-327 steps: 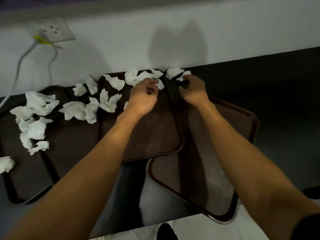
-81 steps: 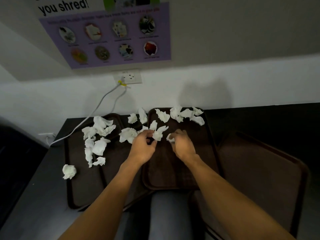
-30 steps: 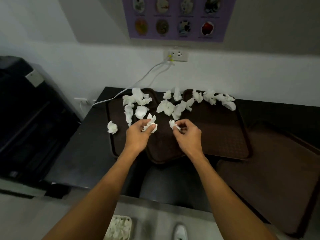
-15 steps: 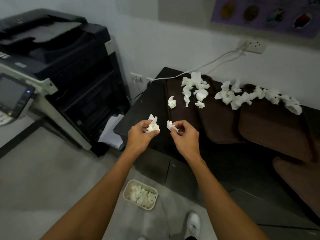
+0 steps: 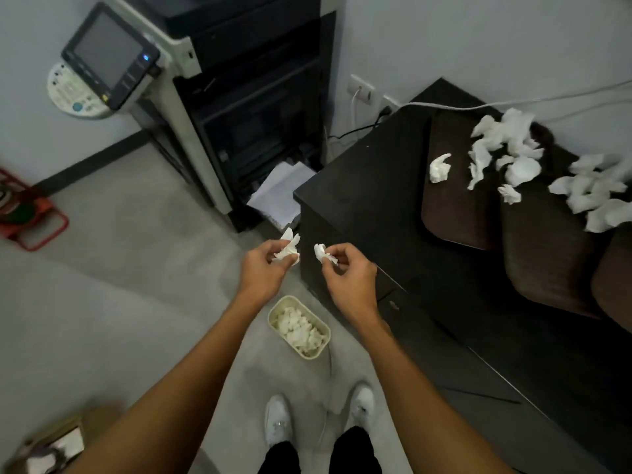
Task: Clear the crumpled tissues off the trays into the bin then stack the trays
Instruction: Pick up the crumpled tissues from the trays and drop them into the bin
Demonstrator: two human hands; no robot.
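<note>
Bin [image 5: 271, 318] full of crumpled tissues [image 5: 299, 328]

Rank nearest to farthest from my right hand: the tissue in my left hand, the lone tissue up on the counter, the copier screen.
1. Tissue in the left hand, just beside the right hand.
2. Lone tissue, at the tray edge, right.
3. Copier screen, far upper left.

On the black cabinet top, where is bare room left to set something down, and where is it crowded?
Bare: the cabinet top strip between its left edge and the leftmost tray, plus the near halves of that tray and the middle tray. Crowded: the trays' far ends by the wall, covered in crumpled tissues.
</note>
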